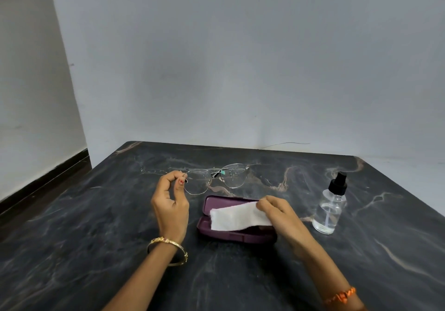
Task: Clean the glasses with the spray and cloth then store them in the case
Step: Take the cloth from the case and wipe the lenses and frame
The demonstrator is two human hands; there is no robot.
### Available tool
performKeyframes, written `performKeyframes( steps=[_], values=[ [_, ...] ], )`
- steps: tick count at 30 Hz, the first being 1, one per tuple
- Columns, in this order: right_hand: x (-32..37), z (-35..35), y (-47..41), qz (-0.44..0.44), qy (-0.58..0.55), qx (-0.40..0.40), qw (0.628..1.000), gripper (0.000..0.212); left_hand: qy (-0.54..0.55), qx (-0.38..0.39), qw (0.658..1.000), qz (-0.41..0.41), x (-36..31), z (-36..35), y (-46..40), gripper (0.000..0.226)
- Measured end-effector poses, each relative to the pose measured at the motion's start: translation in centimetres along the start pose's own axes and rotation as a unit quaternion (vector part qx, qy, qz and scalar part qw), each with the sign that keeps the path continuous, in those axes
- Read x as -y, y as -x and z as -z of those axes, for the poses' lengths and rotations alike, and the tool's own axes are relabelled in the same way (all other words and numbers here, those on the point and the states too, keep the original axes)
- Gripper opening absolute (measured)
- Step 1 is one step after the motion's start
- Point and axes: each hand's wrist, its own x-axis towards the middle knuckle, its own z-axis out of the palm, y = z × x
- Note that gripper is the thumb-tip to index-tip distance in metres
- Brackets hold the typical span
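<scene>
My left hand (pixel 169 198) pinches the left end of thin metal-framed glasses (pixel 218 178) and holds them above the dark marble table (pixel 96 226), lenses facing me with small droplets on them. My right hand (pixel 277 211) pinches one end of a white cloth (pixel 237 217), which drapes over the purple case (pixel 231 235). The case lies open just in front of me, its lid up at the back. A clear spray bottle (pixel 331 206) with a black nozzle stands upright to the right of the case, apart from both hands.
A grey wall rises behind the table's far edge. The table's left edge drops to a floor with a dark skirting board (pixel 43 178). A thin wire (pixel 284 144) runs along the wall at the back right.
</scene>
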Motion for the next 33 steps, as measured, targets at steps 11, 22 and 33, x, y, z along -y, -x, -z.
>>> performKeyframes(
  steps=[11,22,33],
  values=[
    [1.0,-0.2,0.0,-0.115,-0.594,-0.007,0.796,0.02,0.007,0.021,1.0,-0.001,-0.3,-0.5,1.0,0.014],
    [0.1,-1.5,0.1,-0.066,-0.675,0.025,0.734,0.039,-0.031,0.063,0.996,-0.056,-0.9,-0.5,1.6,0.01],
    [0.4,-1.8,0.4,-0.031,-0.615,-0.01,0.788,0.03,-0.05,0.1,0.99,-0.084,-1.5,-0.8,2.1,0.012]
  ],
)
